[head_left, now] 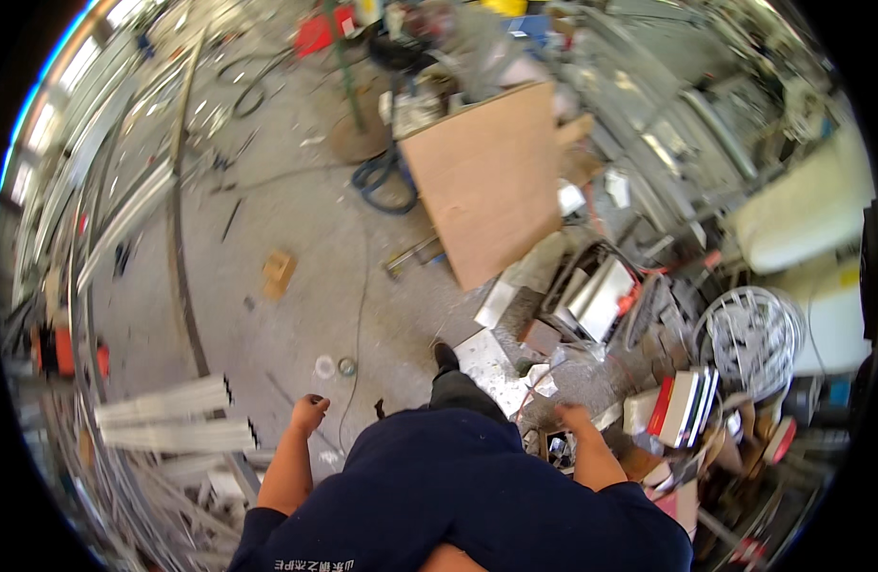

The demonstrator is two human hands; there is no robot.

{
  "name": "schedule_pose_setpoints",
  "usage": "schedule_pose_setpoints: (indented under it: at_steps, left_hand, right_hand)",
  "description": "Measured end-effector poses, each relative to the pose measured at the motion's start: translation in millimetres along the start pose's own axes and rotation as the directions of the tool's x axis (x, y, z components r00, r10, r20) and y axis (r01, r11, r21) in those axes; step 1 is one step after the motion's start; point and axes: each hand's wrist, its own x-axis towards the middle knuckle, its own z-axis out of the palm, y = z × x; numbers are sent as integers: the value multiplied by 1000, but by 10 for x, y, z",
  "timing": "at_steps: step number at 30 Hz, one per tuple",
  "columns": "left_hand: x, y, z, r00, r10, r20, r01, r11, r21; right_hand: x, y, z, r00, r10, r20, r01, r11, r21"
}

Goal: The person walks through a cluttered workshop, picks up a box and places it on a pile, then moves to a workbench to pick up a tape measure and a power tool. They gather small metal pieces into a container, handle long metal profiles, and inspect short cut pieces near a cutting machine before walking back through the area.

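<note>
My left hand (pixel 310 412) hangs beside my body with its fingers curled in and nothing visible in them. It is above the grey floor, near a clear round ring (pixel 324 367) and a small metal roll (pixel 347 366). My right hand (pixel 574 417) is out on the other side, smeared by motion, so its fingers cannot be made out. Below it lies clutter with a white sheet (pixel 491 367) and scraps. One dark shoe (pixel 445 356) shows on the floor ahead of me.
A large tan board (pixel 486 181) leans ahead, beside a coiled blue hose (pixel 383 183). Long metal profiles (pixel 177 229) and white bars (pixel 167 434) lie at left. A cardboard piece (pixel 278 274) and a thin cable (pixel 363 296) rest on the floor. Boxes and a white coil (pixel 751 341) crowd the right.
</note>
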Motion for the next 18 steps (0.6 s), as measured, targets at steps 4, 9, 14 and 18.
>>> schedule_pose_setpoints:
  at_steps: [4, 9, 14, 18]
  left_hand:
    - [-181, -1108, -159, 960, -280, 30, 282, 956, -80]
    - [-980, -1126, -64, 840, -541, -31, 464, 747, -476]
    - [-1231, -1251, 124, 865, -497, 69, 467, 747, -473]
    - [-1300, -1422, 239, 888, -415, 197, 453, 862, -228]
  right_hand:
    - [583, -918, -102, 999, 34, 9, -35, 950, 311]
    - [1194, -1962, -83, 994, -63, 94, 58, 997, 58]
    - [1430, -3081, 382, 986, -43, 161, 55, 996, -71]
    - [1468, -4034, 934, 961, -115, 250, 134, 989, -62]
